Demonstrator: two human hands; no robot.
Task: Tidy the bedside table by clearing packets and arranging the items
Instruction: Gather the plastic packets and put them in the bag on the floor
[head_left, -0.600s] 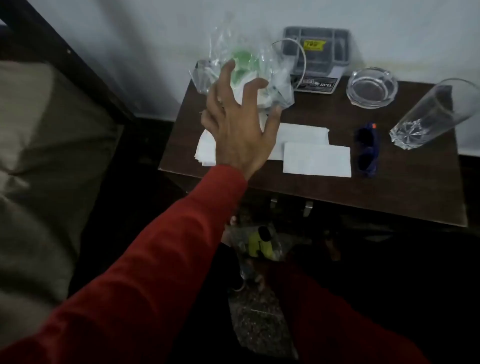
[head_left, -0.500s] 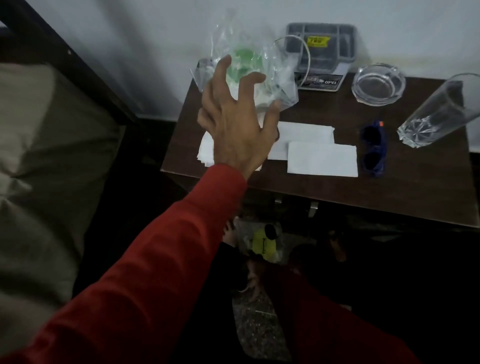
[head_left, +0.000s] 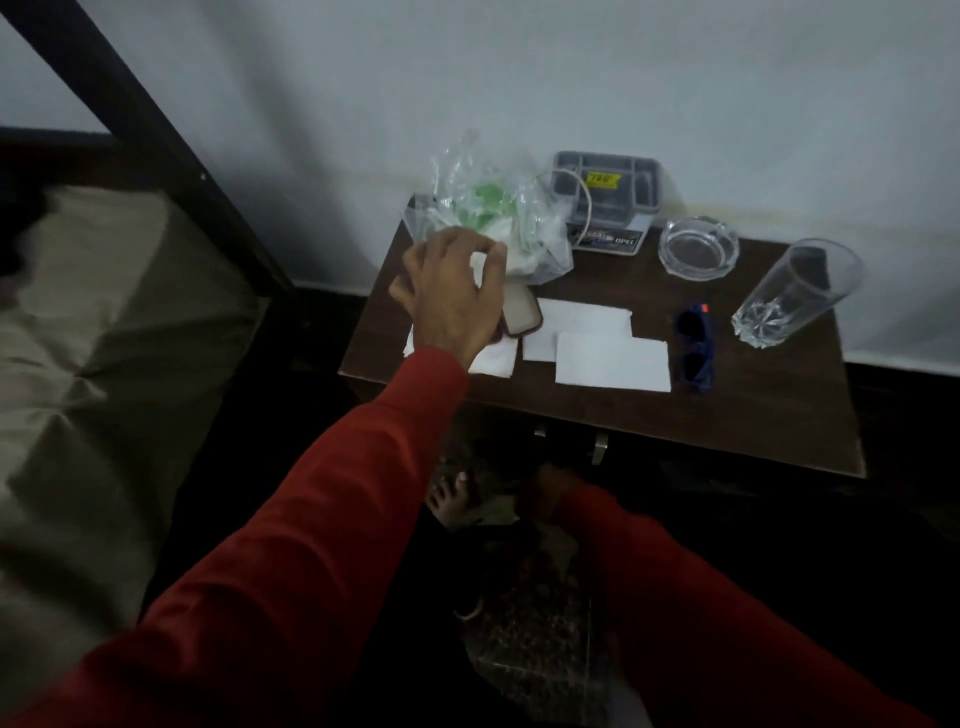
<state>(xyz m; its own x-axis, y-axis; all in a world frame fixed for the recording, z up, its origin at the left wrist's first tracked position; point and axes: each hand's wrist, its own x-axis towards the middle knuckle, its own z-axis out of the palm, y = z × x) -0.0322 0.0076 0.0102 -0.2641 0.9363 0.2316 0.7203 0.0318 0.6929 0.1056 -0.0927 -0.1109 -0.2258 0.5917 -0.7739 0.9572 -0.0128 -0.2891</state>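
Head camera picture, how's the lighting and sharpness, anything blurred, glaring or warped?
Head view: dim and murky, brightest on the wall; the floor under the table is nearly black. The left hand and packet look soft, slightly smeared. Faint highlights on the glass and ashtray, no harsh glare. Wide-angle warp makes the glass lean outward.

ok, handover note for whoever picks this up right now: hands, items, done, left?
Left hand: over the crumpled clear plastic packet at the dark wooden bedside table's back-left corner, fingers curled at its lower edge; grip not confirmed.
Right hand: low, below the table front, in shadow; state unclear.
On the table: white paper napkins, small maroon-rimmed case, blue sunglasses, clear glass ashtray, tall clear drinking glass, grey compartment tray.
Done: nothing visibly cleared.
Left: remove packet, arrange items.
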